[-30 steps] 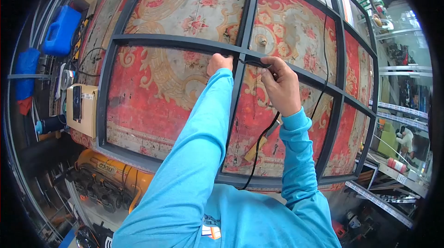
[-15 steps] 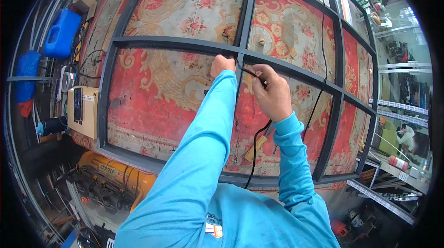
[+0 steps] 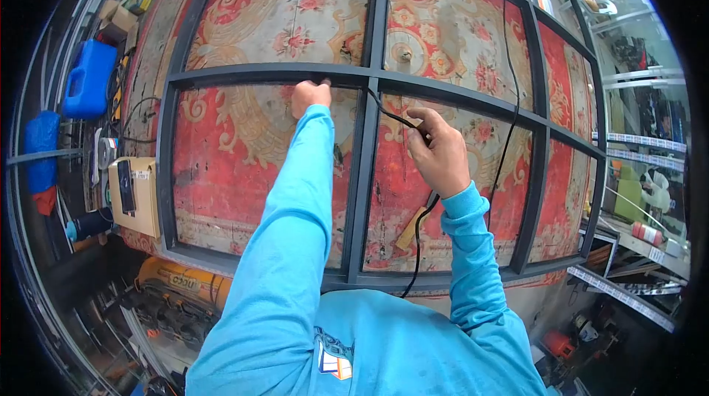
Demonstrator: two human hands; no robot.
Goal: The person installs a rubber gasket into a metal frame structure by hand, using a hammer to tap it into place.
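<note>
A dark grey frame (image 3: 375,34) with crossing bars lies over a red patterned surface (image 3: 221,167). My left hand (image 3: 309,98) is closed against the lower edge of the middle crossbar, left of the junction; its fingertips are partly hidden. My right hand (image 3: 441,148) pinches a black flexible strip (image 3: 389,110) between thumb and fingers, right of the upright bar. From there the strip runs up to the junction, and its other part hangs down past my wrist towards my body.
A yellowish-handled tool (image 3: 410,232) lies in the lower middle pane. Another black line (image 3: 509,137) crosses the panes on the right. At the left are a blue jug (image 3: 90,80) and a cardboard box (image 3: 146,196). A yellow tank (image 3: 177,278) stands below the frame.
My left hand has slid left along the crossbar, away from the junction. My right hand still pinches the strip, a little further right and lower. The view has shifted slightly.
</note>
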